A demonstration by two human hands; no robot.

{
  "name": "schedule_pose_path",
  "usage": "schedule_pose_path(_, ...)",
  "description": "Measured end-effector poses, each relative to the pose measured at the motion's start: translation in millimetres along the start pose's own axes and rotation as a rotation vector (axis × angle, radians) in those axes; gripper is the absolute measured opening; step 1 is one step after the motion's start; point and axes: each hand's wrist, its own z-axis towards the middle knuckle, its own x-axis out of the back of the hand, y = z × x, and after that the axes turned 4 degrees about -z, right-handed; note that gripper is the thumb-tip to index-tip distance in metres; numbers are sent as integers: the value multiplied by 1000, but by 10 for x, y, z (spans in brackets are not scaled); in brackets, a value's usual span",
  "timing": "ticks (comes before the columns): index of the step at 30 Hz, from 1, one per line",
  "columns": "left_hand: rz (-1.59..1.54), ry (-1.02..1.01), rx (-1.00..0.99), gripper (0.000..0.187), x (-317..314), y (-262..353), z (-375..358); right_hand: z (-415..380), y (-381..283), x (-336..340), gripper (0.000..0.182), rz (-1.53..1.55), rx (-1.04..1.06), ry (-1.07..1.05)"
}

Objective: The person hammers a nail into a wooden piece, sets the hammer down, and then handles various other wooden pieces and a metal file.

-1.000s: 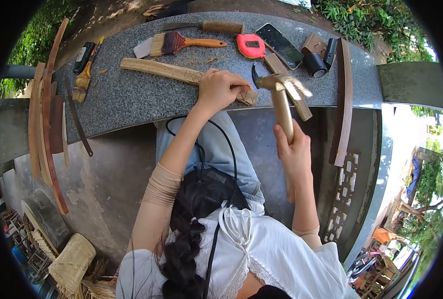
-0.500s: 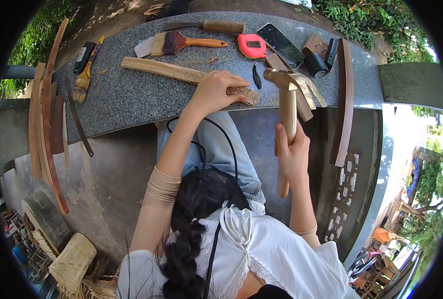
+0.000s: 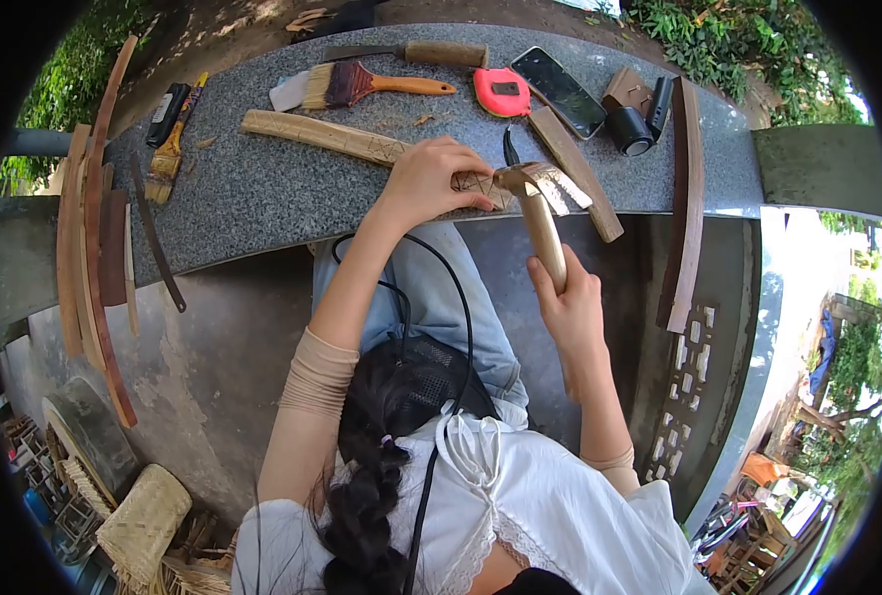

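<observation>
My left hand (image 3: 426,183) is curled over the near end of a long carved wooden strip (image 3: 312,134) and presses it onto the grey granite slab (image 3: 252,203). Whether a small tool sits under its fingers is hidden. My right hand (image 3: 570,317) grips the wooden handle of a hammer (image 3: 542,233). The hammer's metal head is down at the strip's end, right beside my left fingertips. A small dark pointed tool (image 3: 508,147) lies just behind the hammer head.
On the slab lie a paintbrush (image 3: 361,86), a red tape measure (image 3: 500,91), a phone (image 3: 560,89), a black cylinder (image 3: 627,129), a flat wood slat (image 3: 575,169) and a curved dark strip (image 3: 687,198). Several curved wood strips (image 3: 94,248) lean at the left. A woven basket (image 3: 143,521) stands below.
The hammer rose upright half a second ago and has now swung down and left to the strip's end. My left hand stayed on the strip.
</observation>
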Motion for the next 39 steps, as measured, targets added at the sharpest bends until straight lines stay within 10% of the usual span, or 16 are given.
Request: schedule_pose_path(39, 2, 95, -68, 22, -59, 88, -44, -296, 88, -3, 35, 168, -247, -64)
